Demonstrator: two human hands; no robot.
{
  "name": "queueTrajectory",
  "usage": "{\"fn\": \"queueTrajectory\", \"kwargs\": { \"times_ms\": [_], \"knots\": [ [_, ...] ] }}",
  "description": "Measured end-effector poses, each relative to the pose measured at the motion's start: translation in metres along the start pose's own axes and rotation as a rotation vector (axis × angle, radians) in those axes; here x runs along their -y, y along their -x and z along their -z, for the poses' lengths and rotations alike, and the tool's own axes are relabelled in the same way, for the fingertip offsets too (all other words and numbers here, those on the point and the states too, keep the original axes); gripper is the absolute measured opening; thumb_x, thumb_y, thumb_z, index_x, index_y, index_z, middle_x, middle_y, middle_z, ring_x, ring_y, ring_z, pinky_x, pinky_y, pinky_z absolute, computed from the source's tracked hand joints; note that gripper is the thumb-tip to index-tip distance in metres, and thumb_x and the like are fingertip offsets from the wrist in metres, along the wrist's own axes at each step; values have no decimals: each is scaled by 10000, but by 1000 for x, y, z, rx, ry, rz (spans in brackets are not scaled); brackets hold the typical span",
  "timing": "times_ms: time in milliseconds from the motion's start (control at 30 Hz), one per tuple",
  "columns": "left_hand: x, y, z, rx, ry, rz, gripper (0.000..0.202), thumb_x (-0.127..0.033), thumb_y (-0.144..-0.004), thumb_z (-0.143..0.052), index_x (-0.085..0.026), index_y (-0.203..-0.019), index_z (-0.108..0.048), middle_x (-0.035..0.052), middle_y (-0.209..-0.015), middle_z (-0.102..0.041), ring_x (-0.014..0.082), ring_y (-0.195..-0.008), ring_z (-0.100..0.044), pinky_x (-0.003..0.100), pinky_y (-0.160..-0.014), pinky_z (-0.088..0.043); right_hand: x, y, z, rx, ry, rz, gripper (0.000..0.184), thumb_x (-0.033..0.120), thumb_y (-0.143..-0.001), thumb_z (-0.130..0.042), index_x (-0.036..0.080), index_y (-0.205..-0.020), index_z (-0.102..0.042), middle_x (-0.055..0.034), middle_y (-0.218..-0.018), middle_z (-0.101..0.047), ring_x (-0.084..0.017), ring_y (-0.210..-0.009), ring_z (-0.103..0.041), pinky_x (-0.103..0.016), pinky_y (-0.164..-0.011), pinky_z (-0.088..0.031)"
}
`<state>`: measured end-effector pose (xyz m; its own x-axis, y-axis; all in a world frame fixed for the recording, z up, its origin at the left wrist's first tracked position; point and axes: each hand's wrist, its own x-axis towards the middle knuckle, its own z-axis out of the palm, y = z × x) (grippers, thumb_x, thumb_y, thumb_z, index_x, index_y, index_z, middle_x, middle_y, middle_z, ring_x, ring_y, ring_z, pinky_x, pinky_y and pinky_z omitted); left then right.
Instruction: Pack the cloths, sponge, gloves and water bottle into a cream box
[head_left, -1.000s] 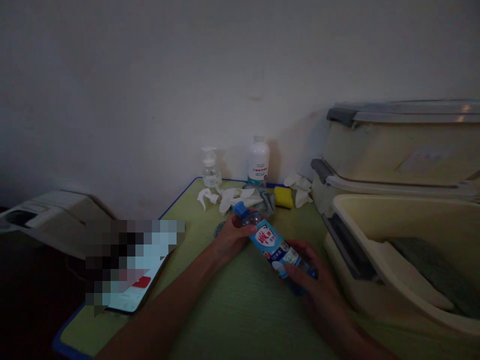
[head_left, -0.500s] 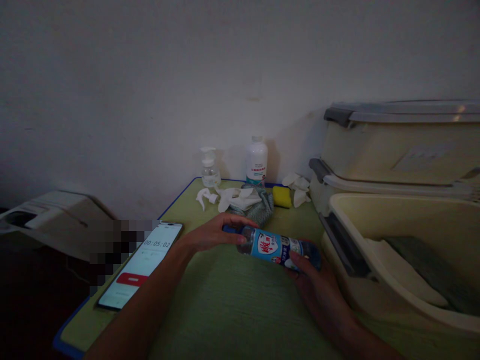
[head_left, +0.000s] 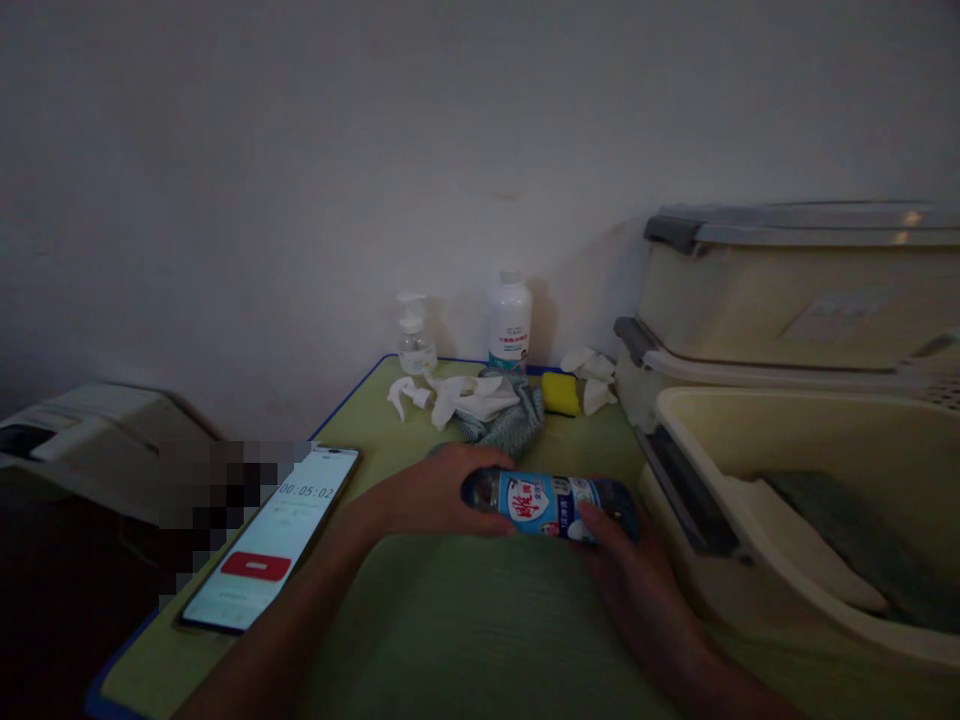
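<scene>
A clear plastic bottle [head_left: 541, 502] with a blue label lies sideways above the green tabletop, held between both hands. Round its cap end is my left hand [head_left: 450, 492], fingers closed over it so that the cap is hidden. My right hand [head_left: 619, 540] grips the base end, with the thumb across the label. Just beyond the bottle lies a crumpled grey cloth [head_left: 510, 425] with white gloves [head_left: 476, 395] on top.
Behind stand a pump bottle [head_left: 416, 345] and a white bottle [head_left: 510, 320]. Nearby are a white spray head [head_left: 405, 395], a yellow sponge [head_left: 561, 394] and more white gloves [head_left: 592, 375]. A phone [head_left: 274, 540] lies left. At right, an open cream bin [head_left: 750, 405] holds cloths beside stacked boxes [head_left: 780, 300].
My left hand has slid right along the bottle, from the cap onto its shoulder, covering the cap. The bottle has turned closer to level. My right hand keeps its grip.
</scene>
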<state>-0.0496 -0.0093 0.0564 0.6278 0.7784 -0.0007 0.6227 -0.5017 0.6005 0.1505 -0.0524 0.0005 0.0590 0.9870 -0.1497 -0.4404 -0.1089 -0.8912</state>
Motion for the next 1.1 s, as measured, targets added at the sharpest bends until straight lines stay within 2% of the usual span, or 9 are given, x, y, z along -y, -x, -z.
{"fn": "queueTrajectory", "kwargs": {
  "times_ms": [133,300,533,633,733,833,967,1100],
  "knots": [
    [-5,-2,-6,-17,-245,16,543,-546,-658,-676,-178,-1048,-588,68,-977,-656,250,-885,-608,341,-744,-460,1,0,-1,-45,-39,-66,485,390,-519,-825,220,-887,-561,-3,-843,-641,-205,-839,-620,-365,-775,-495],
    [-4,-3,-8,-56,-433,-8,492,-572,-733,-583,-199,-1054,-569,55,-999,-663,244,-888,-630,320,-713,-462,1,-1,-2,-25,-52,-66,466,394,-520,-820,216,-881,-584,-4,-852,-642,-199,-854,-608,-361,-788,-488],
    [-2,0,-5,-161,-698,-94,482,-537,-778,-560,-162,-1080,-556,87,-946,-664,246,-837,-642,319,-639,-476,2,-7,-1,0,-203,-151,536,336,-476,-849,248,-943,-600,27,-896,-632,-132,-818,-583,-245,-706,-461],
    [-1,2,-1,-226,-763,-127,498,-551,-781,-553,-154,-1081,-563,112,-982,-667,248,-829,-644,326,-640,-480,5,-9,-2,81,-268,-230,454,311,-485,-842,230,-865,-607,23,-863,-641,-117,-751,-580,-236,-668,-457],
    [1,3,3,-304,-804,-186,532,-563,-756,-584,-142,-1081,-571,128,-1011,-673,263,-877,-642,360,-715,-480,7,-9,-2,136,-323,-286,413,265,-473,-835,209,-802,-594,12,-825,-651,-115,-711,-585,-237,-648,-457],
    [3,5,5,-351,-838,-256,533,-552,-743,-606,-135,-1074,-580,135,-1008,-679,259,-894,-640,368,-763,-467,7,-6,-2,186,-340,-265,414,213,-471,-819,208,-813,-584,13,-811,-658,-127,-737,-600,-248,-665,-465],
    [5,10,6,-382,-857,-285,493,-542,-800,-539,-123,-1056,-584,132,-970,-683,244,-872,-641,359,-771,-466,4,-4,-3,217,-362,-217,427,207,-501,-809,223,-849,-562,29,-818,-653,-122,-741,-605,-251,-681,-467],
    [7,15,4,-449,-920,-297,461,-519,-852,-462,-132,-1084,-559,123,-993,-679,250,-906,-632,381,-814,-459,5,-4,-3,263,-413,-270,506,233,-505,-827,241,-927,-550,35,-849,-662,-104,-680,-607,-242,-679,-451]
  ]
}}
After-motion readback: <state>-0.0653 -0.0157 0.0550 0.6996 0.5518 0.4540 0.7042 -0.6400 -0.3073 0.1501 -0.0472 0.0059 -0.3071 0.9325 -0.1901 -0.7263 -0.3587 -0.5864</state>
